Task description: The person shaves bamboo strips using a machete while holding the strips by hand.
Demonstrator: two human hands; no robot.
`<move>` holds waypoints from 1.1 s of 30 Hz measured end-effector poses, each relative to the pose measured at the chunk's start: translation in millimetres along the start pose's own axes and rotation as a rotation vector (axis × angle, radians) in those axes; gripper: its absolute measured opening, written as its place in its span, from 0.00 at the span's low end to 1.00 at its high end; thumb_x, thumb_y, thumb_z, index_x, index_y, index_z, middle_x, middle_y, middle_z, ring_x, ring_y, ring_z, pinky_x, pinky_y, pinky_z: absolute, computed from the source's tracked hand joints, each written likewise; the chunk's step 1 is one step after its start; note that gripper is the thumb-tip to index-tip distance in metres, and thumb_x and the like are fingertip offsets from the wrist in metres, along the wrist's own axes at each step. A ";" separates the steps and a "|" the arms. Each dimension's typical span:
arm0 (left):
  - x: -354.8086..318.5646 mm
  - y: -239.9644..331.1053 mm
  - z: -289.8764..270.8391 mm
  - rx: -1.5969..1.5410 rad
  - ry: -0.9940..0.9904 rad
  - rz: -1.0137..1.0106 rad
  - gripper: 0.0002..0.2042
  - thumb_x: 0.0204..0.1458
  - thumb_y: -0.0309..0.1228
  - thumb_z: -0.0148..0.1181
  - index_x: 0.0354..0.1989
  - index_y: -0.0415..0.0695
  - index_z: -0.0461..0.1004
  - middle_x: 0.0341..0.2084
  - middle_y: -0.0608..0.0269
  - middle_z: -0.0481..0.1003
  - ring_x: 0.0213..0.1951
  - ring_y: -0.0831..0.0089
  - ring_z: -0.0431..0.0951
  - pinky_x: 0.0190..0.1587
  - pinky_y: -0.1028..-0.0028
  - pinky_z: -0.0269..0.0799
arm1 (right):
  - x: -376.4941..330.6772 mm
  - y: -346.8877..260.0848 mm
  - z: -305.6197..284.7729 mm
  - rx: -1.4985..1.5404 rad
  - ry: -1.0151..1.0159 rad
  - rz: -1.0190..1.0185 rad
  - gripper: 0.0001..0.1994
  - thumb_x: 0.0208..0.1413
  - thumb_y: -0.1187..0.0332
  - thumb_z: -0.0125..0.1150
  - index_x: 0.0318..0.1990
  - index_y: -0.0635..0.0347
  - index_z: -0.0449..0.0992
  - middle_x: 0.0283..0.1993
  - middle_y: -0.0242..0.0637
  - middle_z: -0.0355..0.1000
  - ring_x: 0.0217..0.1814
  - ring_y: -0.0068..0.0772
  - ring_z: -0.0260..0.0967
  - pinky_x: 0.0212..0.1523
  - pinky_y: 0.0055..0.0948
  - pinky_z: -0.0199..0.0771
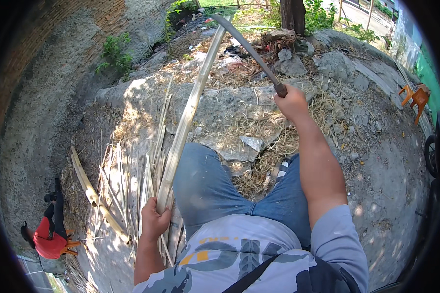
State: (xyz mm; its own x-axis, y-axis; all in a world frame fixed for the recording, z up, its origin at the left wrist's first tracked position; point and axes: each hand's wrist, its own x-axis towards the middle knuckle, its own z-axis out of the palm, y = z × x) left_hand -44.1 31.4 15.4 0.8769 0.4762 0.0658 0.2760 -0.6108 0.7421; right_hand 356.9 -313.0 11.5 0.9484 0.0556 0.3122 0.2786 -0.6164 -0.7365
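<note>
My left hand (155, 217) is closed around the lower end of a long split bamboo slat (193, 102), which slants up and away in front of me. My right hand (292, 103) grips the dark handle of a machete (254, 52). The curved blade reaches up and left, its end crossing the far end of the slat; whether they touch I cannot tell. Beside my left hand, several thin bamboo strips (124, 190) lie on the ground. Farther left is a thicker split bamboo pole (95, 195).
Rubble and a broken concrete slab (252, 146) lie between and beyond my knees, among pale shavings. A tree trunk (293, 14) stands ahead. An orange plastic chair (416, 100) is at the far right. At left, a person in red (50, 241) sits near a rough wall (44, 88).
</note>
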 end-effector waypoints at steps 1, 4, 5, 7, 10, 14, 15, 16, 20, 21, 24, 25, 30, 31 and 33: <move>-0.9 1.6 -1.8 0.002 0.010 -0.004 0.11 0.51 0.26 0.65 0.41 0.35 0.76 0.27 0.54 0.81 0.29 0.71 0.82 0.33 0.70 0.76 | 3.7 5.6 0.9 0.006 -0.005 -0.008 0.14 0.49 0.61 0.70 0.36 0.64 0.78 0.30 0.46 0.78 0.35 0.54 0.75 0.39 0.47 0.73; 0.2 1.4 4.6 0.097 -0.030 -0.046 0.12 0.47 0.26 0.65 0.39 0.35 0.76 0.27 0.47 0.81 0.29 0.62 0.83 0.35 0.66 0.77 | 4.3 12.3 5.3 0.058 -0.023 0.094 0.18 0.51 0.60 0.67 0.46 0.63 0.81 0.34 0.48 0.80 0.38 0.49 0.79 0.44 0.43 0.76; 2.0 1.4 8.5 0.090 -0.021 -0.045 0.12 0.47 0.26 0.65 0.39 0.35 0.76 0.27 0.47 0.81 0.29 0.62 0.83 0.35 0.66 0.77 | 1.4 8.3 8.7 0.055 -0.022 0.083 0.18 0.51 0.60 0.67 0.46 0.63 0.81 0.34 0.48 0.80 0.38 0.49 0.79 0.44 0.43 0.76; 9.6 8.2 18.2 0.116 -0.048 -0.071 0.14 0.46 0.28 0.66 0.41 0.36 0.77 0.28 0.47 0.82 0.30 0.62 0.84 0.36 0.65 0.77 | -9.5 -7.7 14.5 0.147 -0.041 0.094 0.16 0.51 0.60 0.68 0.43 0.63 0.81 0.33 0.48 0.79 0.38 0.48 0.79 0.42 0.43 0.76; 15.9 22.4 22.8 0.198 -0.084 -0.047 0.17 0.46 0.31 0.65 0.43 0.36 0.76 0.30 0.42 0.81 0.34 0.49 0.83 0.39 0.60 0.78 | -27.5 -22.1 12.1 0.087 -0.073 -0.068 0.13 0.51 0.61 0.69 0.39 0.60 0.81 0.32 0.45 0.79 0.37 0.51 0.79 0.40 0.45 0.76; 20.9 31.6 31.6 0.204 -0.085 -0.018 0.18 0.47 0.34 0.65 0.45 0.36 0.75 0.32 0.38 0.80 0.38 0.39 0.82 0.41 0.54 0.77 | -45.7 -48.2 9.3 -0.134 -0.301 -0.355 0.10 0.50 0.63 0.68 0.38 0.54 0.80 0.33 0.44 0.79 0.39 0.52 0.79 0.42 0.48 0.77; 20.7 33.5 32.7 0.203 -0.110 -0.061 0.19 0.47 0.34 0.65 0.45 0.36 0.75 0.32 0.38 0.80 0.38 0.40 0.82 0.41 0.54 0.77 | -51.4 -49.3 15.4 -0.226 -0.312 -0.445 0.10 0.47 0.62 0.68 0.37 0.51 0.79 0.32 0.42 0.79 0.39 0.48 0.80 0.44 0.48 0.77; 22.1 24.7 36.9 0.169 -0.099 -0.076 0.19 0.47 0.34 0.65 0.46 0.35 0.75 0.33 0.37 0.80 0.38 0.40 0.82 0.42 0.54 0.77 | -55.5 -51.3 20.2 -0.242 -0.302 -0.578 0.10 0.45 0.64 0.68 0.35 0.52 0.78 0.29 0.42 0.78 0.36 0.50 0.78 0.41 0.48 0.76; 20.1 28.2 35.6 0.244 -0.078 -0.075 0.20 0.48 0.35 0.66 0.47 0.35 0.75 0.33 0.37 0.81 0.39 0.40 0.82 0.43 0.54 0.78 | -60.9 -72.0 25.4 -0.402 -0.432 -0.821 0.10 0.43 0.64 0.69 0.34 0.50 0.78 0.30 0.37 0.79 0.39 0.46 0.80 0.44 0.46 0.76; 19.1 22.4 33.8 0.270 -0.071 -0.072 0.21 0.48 0.35 0.66 0.47 0.35 0.76 0.34 0.37 0.81 0.39 0.40 0.82 0.43 0.54 0.78 | -59.3 -69.4 24.8 -0.396 -0.438 -0.817 0.10 0.43 0.64 0.69 0.34 0.50 0.78 0.30 0.37 0.79 0.39 0.46 0.80 0.44 0.46 0.76; 17.2 14.6 22.5 0.280 -0.084 -0.084 0.21 0.48 0.35 0.66 0.48 0.35 0.76 0.35 0.37 0.81 0.39 0.41 0.83 0.43 0.55 0.79 | -39.5 -50.2 12.7 -0.398 -0.356 -0.531 0.11 0.41 0.65 0.69 0.34 0.51 0.77 0.31 0.38 0.79 0.39 0.48 0.79 0.45 0.47 0.76; 17.7 14.0 20.2 0.265 -0.095 -0.095 0.21 0.48 0.34 0.67 0.49 0.35 0.76 0.35 0.37 0.81 0.39 0.41 0.83 0.43 0.56 0.79 | -37.6 -43.9 11.9 -0.402 -0.357 -0.526 0.11 0.41 0.65 0.69 0.34 0.51 0.77 0.31 0.38 0.79 0.39 0.48 0.79 0.45 0.47 0.76; 27.3 12.3 20.9 0.346 -0.081 0.022 0.20 0.48 0.33 0.67 0.48 0.36 0.76 0.34 0.38 0.81 0.38 0.44 0.84 0.41 0.57 0.79 | -45.3 -40.7 16.8 -0.362 -0.315 -0.470 0.10 0.43 0.63 0.69 0.35 0.50 0.78 0.33 0.39 0.79 0.40 0.49 0.79 0.42 0.50 0.78; 26.3 13.7 22.3 0.303 -0.079 -0.013 0.20 0.47 0.33 0.67 0.48 0.36 0.76 0.34 0.38 0.81 0.37 0.44 0.83 0.41 0.56 0.79 | -43.5 -44.7 17.2 -0.364 -0.311 -0.467 0.10 0.43 0.63 0.69 0.35 0.50 0.78 0.33 0.39 0.79 0.40 0.49 0.79 0.42 0.50 0.78; 19.6 12.8 26.5 0.263 -0.081 -0.060 0.20 0.47 0.33 0.67 0.48 0.36 0.76 0.33 0.38 0.81 0.37 0.43 0.83 0.41 0.55 0.79 | -47.1 -56.8 16.4 -0.354 -0.360 -0.505 0.10 0.44 0.63 0.68 0.35 0.50 0.79 0.33 0.38 0.79 0.40 0.48 0.79 0.44 0.50 0.78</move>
State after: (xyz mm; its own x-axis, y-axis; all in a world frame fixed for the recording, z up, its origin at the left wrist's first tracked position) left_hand -13.0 16.2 8.5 0.8814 0.4710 -0.0344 0.4119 -0.7311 0.5440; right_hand 298.9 -267.7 28.7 0.7245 0.6200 0.3010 0.6891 -0.6614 -0.2963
